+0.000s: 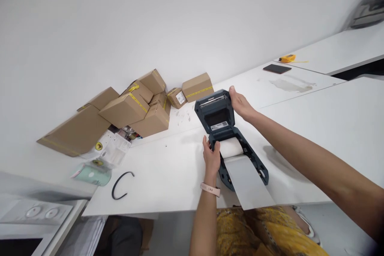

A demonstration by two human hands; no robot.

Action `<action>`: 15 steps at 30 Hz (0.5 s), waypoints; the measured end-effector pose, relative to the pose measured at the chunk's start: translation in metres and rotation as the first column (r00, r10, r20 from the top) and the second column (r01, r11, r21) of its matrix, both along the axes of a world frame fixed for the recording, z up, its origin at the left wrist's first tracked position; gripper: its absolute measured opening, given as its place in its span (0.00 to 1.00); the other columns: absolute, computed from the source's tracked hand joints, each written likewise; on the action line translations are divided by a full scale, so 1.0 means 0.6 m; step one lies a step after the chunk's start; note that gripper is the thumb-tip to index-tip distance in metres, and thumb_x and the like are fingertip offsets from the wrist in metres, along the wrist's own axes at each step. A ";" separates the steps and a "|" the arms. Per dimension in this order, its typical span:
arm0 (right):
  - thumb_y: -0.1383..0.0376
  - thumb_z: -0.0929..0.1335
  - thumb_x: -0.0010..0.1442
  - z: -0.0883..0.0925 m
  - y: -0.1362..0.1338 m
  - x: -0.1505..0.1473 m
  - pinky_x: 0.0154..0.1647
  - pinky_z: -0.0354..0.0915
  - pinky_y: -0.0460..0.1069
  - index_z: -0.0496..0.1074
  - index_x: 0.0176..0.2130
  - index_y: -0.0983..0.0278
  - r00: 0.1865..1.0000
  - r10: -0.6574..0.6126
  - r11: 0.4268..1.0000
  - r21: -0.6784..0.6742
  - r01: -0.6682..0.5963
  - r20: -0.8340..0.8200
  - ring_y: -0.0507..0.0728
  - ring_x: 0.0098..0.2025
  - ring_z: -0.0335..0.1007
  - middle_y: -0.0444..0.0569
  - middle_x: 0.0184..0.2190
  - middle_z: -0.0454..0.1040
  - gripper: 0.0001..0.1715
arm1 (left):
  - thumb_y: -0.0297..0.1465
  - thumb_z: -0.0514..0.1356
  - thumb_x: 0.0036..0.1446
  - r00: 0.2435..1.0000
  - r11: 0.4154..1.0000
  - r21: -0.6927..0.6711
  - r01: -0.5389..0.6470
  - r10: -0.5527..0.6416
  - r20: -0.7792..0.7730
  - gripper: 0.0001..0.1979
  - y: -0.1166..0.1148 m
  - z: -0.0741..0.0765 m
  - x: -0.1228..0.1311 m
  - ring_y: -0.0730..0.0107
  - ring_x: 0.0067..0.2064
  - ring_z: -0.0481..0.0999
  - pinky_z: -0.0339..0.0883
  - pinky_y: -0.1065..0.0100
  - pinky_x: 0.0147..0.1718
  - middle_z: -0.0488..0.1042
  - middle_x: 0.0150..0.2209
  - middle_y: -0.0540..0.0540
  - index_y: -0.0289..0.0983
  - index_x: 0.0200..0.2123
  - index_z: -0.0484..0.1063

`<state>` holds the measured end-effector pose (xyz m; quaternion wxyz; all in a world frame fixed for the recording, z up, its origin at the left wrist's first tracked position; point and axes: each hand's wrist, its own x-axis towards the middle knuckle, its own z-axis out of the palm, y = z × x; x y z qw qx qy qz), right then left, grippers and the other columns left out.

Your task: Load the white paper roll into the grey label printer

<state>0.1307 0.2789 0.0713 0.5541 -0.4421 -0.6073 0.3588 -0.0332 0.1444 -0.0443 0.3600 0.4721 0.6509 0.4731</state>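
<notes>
Your right hand (240, 104) grips the open lid (214, 114) by its edge. Your left hand (211, 156), fingers together, presses beside the paper roll (231, 148). If the lid slips, it could pinch those fingers.

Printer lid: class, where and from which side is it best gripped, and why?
Probably its free top edge, from the right, where the right hand holds it: the lid stands tilted open, hinged low by the roll, so that edge is clear.

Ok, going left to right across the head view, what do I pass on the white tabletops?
Mint-green roll → black C-shaped band → left hand at the open label printer → right hand gripping its lid → dark phone → grey machine at the far right edge.
</notes>
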 end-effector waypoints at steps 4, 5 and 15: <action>0.31 0.51 0.63 0.006 0.036 -0.007 0.62 0.63 0.61 0.77 0.39 0.63 1.000 0.017 0.993 -0.113 -0.017 -0.007 0.68 0.57 0.71 0.57 0.48 0.80 0.47 | 0.49 0.55 0.65 1.000 1.000 -0.015 0.011 -0.011 -0.023 0.38 -0.002 0.003 -0.003 0.56 0.67 0.65 0.61 0.61 0.62 0.61 0.69 0.36 0.41 0.72 0.48; 0.32 0.51 0.64 0.009 0.035 -0.006 0.62 0.62 0.62 0.77 0.40 0.63 1.000 0.021 0.994 -0.111 -0.020 0.002 0.68 0.57 0.71 0.57 0.49 0.79 0.46 | 0.49 0.55 0.65 0.999 1.000 -0.017 0.013 -0.013 -0.029 0.38 -0.002 0.005 -0.004 0.56 0.67 0.66 0.62 0.61 0.61 0.62 0.69 0.36 0.41 0.71 0.48; 0.47 0.60 0.66 -0.063 -0.134 0.037 0.48 0.68 0.58 0.77 0.41 0.57 0.870 0.086 0.958 0.201 -0.207 0.486 0.65 0.45 0.76 0.52 0.42 0.80 0.24 | 0.41 0.50 0.68 0.995 1.000 0.021 0.021 -0.019 -0.098 0.27 -0.006 0.021 0.006 0.58 0.60 0.73 0.64 0.60 0.57 0.70 0.64 0.40 0.43 0.67 0.56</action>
